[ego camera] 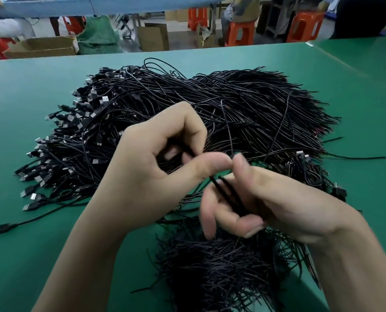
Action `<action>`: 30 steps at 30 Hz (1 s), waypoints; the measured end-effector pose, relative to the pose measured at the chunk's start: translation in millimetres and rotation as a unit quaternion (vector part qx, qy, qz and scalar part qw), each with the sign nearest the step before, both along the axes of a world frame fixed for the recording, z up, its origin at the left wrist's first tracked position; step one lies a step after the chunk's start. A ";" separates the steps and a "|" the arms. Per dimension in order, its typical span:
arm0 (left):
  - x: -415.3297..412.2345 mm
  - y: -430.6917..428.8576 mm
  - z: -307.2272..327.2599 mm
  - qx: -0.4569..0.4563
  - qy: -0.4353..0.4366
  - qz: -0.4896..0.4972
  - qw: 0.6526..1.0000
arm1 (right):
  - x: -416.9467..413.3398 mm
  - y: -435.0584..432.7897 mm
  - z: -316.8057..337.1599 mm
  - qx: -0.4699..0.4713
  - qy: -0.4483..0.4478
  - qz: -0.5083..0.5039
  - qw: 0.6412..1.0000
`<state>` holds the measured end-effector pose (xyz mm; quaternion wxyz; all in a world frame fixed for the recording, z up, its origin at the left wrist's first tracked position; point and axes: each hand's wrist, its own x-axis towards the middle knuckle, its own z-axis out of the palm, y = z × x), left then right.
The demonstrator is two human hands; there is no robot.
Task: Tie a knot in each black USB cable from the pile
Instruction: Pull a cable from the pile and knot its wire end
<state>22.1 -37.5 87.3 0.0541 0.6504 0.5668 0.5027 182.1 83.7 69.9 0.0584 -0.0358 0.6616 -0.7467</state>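
Strands of one black USB cable (227, 194) are held between the two hands. Two runs of it lie side by side, and their long axis slants from just under the left thumb tip down toward the right palm. The right-hand grip (266, 203) is closed on these runs, with the fingers curled round them from below. The left-hand grip (156, 172) is closed too: its fingers are curled over a further stretch of the cable, and its thumb is stretched across so that the tip touches the right forefinger. Above that meeting point a thin strand rises away from the grips, but whether it belongs to the held cable cannot be told.

Beyond both grips the large pile (210, 104) is spread on the green surface (29, 104). Its plug ends (63, 136) are fanned out to the left of the left-hand grip, and its bare tails point away to the right. Beneath the right-hand grip a second heap (221, 278) of black cables is seen, nearer the body. Far behind the surface, cardboard boxes (41, 46) and orange stools (241, 32) are visible.
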 end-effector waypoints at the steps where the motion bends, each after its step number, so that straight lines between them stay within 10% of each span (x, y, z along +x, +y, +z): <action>1: 0.1 0.9 -1.5 0.001 -0.011 -0.002 1.000 | 2.0 0.8 1.0 -0.018 0.006 0.024 1.000; 11: 19.9 26.9 -39.3 -0.156 -0.091 -0.073 0.981 | 3.4 0.1 28.2 -0.288 0.264 -0.206 0.897; 15: 20.3 21.6 -32.1 -0.142 -0.008 -0.046 0.989 | 8.9 10.1 25.3 -0.042 0.268 -0.422 0.865; 22: 8.1 1.5 3.1 -0.036 0.117 0.026 0.992 | -0.4 3.5 7.1 0.415 0.177 -0.512 0.731; 27: -4.6 -1.3 -1.3 -0.034 0.030 0.052 0.998 | -7.9 -11.0 6.5 0.204 0.009 -0.240 0.949; 30: -4.9 0.9 1.6 0.015 -0.030 0.042 0.999 | -8.0 -16.8 11.6 -0.001 0.040 -0.102 0.994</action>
